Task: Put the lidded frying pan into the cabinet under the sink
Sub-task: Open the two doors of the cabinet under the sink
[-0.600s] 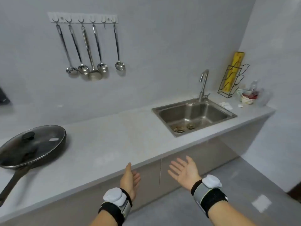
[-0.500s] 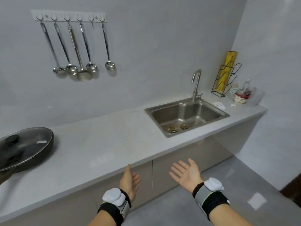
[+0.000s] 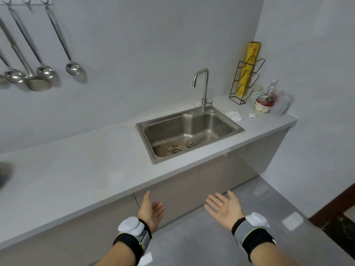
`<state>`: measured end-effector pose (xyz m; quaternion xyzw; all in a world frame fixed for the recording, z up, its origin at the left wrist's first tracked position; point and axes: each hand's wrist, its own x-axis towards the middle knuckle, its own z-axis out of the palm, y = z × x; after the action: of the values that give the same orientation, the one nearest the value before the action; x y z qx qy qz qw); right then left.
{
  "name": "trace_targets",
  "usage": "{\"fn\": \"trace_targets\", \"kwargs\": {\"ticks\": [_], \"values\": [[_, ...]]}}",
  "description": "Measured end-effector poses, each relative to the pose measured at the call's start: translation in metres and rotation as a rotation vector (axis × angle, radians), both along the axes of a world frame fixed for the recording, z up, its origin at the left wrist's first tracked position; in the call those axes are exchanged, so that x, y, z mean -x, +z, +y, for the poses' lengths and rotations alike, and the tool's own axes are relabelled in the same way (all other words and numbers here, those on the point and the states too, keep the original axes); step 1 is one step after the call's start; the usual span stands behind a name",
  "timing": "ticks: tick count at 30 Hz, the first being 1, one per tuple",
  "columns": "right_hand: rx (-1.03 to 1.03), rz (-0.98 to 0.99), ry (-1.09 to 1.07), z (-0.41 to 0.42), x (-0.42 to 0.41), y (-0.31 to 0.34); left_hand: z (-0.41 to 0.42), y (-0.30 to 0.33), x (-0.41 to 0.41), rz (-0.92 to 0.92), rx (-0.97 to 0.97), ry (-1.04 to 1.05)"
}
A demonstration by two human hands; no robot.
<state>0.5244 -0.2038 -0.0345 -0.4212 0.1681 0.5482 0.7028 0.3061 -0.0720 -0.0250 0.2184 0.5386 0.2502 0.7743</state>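
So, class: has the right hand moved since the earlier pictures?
Cannot tell: the camera swung right, and the right hand hangs open, empty, before the cabinet doors in each.

Even, soft light; wide-angle warp at edges, slight blur.

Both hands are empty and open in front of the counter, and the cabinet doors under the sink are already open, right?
Not quite: the head view shows the cabinet doors under the sink shut. Both hands, left and right, are empty and open.

Sink (image 3: 238, 129) in counter (image 3: 76, 169), cabinet (image 3: 178, 191) below.
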Motion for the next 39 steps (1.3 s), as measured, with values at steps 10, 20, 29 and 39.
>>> {"fn": "trace_targets", "kwargs": {"ticks": [10,20,29,39], "values": [[0.07,0.052,-0.024,0.047,-0.12,-0.039,0.044,-0.038,-0.146,-0.075,0.146,0.076],[0.156,0.075,0.099,0.123,-0.204,-0.079,0.107,-0.089,-0.252,-0.137,0.327,0.172],[0.2,0.116,0.215,0.178,-0.245,-0.111,0.142,-0.125,-0.312,-0.296,0.373,0.328],[0.202,0.104,0.308,0.236,-0.254,-0.13,0.145,-0.148,-0.33,-0.326,0.357,0.458]]}}
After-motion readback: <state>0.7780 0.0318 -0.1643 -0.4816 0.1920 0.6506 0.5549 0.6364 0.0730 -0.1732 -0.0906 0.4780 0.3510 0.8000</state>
